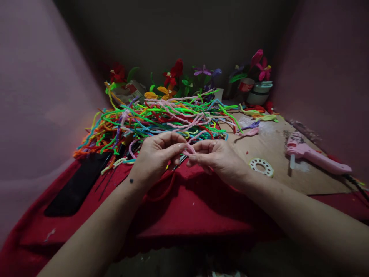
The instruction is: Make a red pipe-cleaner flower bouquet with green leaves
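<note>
Between my two hands is a pink pipe cleaner point(189, 149), bent into a small loop. My left hand point(163, 149) pinches its left side between thumb and fingers. On the right side, my right hand point(215, 156) grips it the same way, thumb toward me. Both hands hover over the near edge of a heap of coloured pipe cleaners point(173, 115). Below them, a red scissors handle point(163, 192) lies on the red cloth point(196, 215), partly hidden by my left hand.
A black phone point(72, 188) lies left. On the cardboard point(276, 154) at right are a pink glue gun point(319, 157), a white ring with holes point(261, 167) and a pink petal shape point(248, 132). Pipe-cleaner flowers point(171, 79) and a light-blue lidded jar point(260, 93) stand behind.
</note>
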`<state>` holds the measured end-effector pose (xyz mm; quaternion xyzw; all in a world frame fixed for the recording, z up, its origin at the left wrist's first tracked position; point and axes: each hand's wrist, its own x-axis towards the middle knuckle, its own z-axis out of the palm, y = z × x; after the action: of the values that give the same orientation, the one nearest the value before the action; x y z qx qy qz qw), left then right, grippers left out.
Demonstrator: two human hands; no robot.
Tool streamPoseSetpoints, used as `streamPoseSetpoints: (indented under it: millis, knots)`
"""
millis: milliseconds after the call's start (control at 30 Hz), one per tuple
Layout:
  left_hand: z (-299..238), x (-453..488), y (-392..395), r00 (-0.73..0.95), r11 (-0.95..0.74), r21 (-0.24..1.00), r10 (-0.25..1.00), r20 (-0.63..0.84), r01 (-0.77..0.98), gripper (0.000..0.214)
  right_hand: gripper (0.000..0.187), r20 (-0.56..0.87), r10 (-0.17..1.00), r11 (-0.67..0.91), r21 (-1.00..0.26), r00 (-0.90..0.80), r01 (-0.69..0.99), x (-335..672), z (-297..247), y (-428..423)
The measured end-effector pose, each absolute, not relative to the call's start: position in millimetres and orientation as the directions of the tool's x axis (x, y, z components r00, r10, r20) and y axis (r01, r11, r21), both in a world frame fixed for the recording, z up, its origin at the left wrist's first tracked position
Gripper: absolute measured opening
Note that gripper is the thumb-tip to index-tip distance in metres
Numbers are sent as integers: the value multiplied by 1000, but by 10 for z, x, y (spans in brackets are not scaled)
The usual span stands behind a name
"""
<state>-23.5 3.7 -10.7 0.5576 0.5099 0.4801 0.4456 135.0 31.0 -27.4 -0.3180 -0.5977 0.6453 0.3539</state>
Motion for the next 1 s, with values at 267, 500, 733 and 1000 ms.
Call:
streamPoseSetpoints:
  millis: [267, 500, 733, 1000]
  knots:
    - [-115, -234, 29, 97, -257, 849, 966, 240, 461, 11, 7, 43, 839, 5, -998, -543, -70, 1347, -308, 337]
    - [-170, -302, 52, 282, -490, 533, 860, 426, 690, 17, 5, 29, 829, 45, -999, -558, 15, 1355, -335, 360]
    - [-123, -258, 10, 225, -395, 656, 916, 331, 643, 14, 12, -153, 808, -191, -982, -569, -7, 1348, -250, 362]
    - [-169, -292, 63, 169, 74, 980, 980, -105, 184, 18, 14, -60, 824, -67, -998, -564, 8, 1373, -282, 371]
